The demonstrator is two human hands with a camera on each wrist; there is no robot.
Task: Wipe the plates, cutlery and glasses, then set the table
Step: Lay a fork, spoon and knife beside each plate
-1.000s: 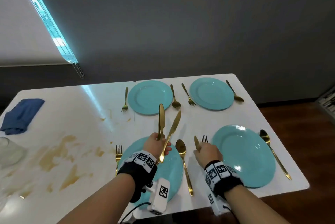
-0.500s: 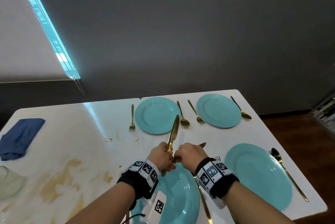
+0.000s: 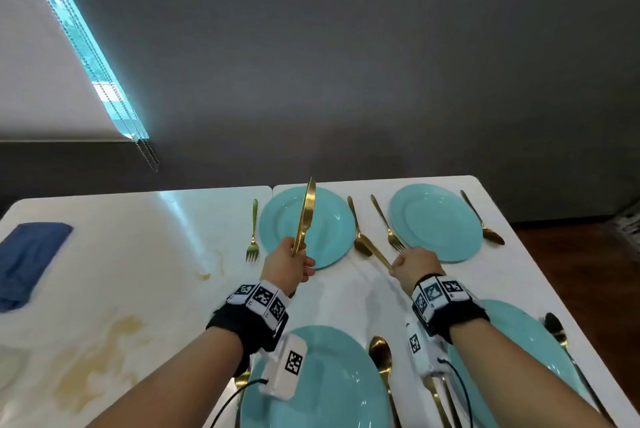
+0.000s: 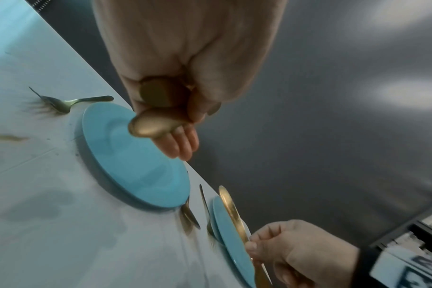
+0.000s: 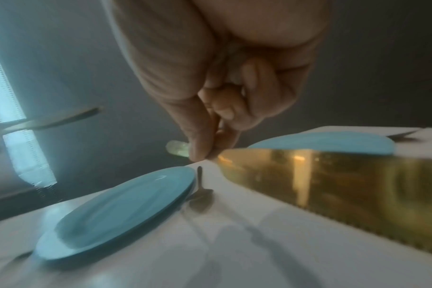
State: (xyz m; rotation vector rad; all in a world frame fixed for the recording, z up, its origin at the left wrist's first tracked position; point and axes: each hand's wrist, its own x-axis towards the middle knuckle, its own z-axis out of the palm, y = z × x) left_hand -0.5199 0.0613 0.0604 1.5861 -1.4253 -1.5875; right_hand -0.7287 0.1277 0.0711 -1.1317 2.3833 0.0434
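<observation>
- The left hand point(image 3: 289, 263) is clenched round the handle of a gold metal table knife point(image 3: 305, 216), blade pointing to 12 o'clock over the far turquoise round plate point(image 3: 332, 220).
- The right hand point(image 3: 415, 266) pinches a second gold knife point(image 3: 375, 254), blade aimed at 10 o'clock above the white bench point(image 3: 138, 254).
- Both knives look stiff, light and slick; take them by the handle, clear of the serrated edge.

A dark grey wall point(image 3: 346, 64) rises behind the white table point(image 3: 156, 254). A bright window strip point(image 3: 86, 47) glows at left; brown wooden floor point(image 3: 588, 272) lies right.
</observation>
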